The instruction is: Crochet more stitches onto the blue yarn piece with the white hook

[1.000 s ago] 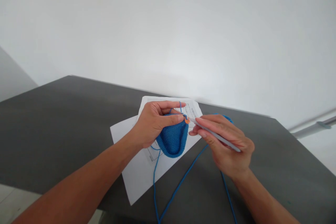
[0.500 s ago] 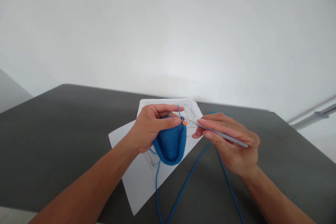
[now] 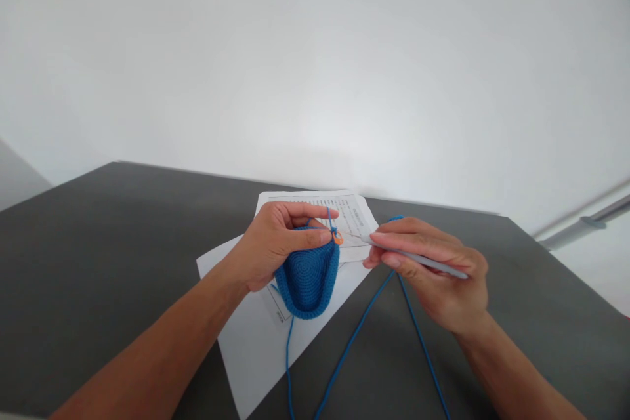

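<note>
My left hand pinches the upper edge of a blue crochet piece, cup-shaped with rounds of stitches showing inside. Blue yarn runs over the outstretched left index finger down to the work. An orange stitch marker hangs at the piece's top right corner, beside the left thumb tip. To the right, my right hand is closed round the grey handle of a crochet hook. Its thin metal shaft points left toward the marker; whether the tip touches the yarn I cannot tell.
Printed sheets of paper lie under the work on a dark grey table. Strands of blue yarn trail down to the front edge. Behind my right fingers more blue yarn peeks out. A white wall rises behind the table.
My left hand and the crochet piece have shifted slightly left and down in view. The hook's shaft shows longer, with a wider gap between the right hand and the piece.
</note>
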The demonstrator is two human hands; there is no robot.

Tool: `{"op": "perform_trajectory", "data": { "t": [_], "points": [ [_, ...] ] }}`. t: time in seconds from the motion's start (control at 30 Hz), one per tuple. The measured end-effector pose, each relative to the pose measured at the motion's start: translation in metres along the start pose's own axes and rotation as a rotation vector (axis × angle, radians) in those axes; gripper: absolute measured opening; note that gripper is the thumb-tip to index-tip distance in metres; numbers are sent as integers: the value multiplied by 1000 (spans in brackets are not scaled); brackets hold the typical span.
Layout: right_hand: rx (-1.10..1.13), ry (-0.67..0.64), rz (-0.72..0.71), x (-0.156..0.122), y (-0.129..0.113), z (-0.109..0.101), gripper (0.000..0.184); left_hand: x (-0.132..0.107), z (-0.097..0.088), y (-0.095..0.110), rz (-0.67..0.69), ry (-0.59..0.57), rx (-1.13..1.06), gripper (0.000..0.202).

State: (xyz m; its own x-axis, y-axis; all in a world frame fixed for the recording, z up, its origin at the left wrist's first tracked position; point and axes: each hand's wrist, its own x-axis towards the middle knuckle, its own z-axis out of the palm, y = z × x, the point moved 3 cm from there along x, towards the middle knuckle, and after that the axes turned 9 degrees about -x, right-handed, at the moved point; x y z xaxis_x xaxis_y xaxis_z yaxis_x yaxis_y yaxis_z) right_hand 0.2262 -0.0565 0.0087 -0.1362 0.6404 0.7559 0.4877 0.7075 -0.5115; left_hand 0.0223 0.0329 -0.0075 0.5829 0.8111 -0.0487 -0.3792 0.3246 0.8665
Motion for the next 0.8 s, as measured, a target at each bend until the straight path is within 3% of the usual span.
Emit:
{"op": "perform_trajectory", "data": {
  "t": [0.3, 0.47, 0.8],
  "points": [
    [-167, -125, -76, 6, -3, -12, 34, 2, -4, 1, 22, -13, 227, 29],
    [-91, -152, -22, 5, -2, -12, 33, 3, -6, -1, 9, -47, 274, 30],
    [88, -75, 156, 0, 1, -4, 21, 0, -5, 1, -3, -70, 274, 31]
  ]
}}
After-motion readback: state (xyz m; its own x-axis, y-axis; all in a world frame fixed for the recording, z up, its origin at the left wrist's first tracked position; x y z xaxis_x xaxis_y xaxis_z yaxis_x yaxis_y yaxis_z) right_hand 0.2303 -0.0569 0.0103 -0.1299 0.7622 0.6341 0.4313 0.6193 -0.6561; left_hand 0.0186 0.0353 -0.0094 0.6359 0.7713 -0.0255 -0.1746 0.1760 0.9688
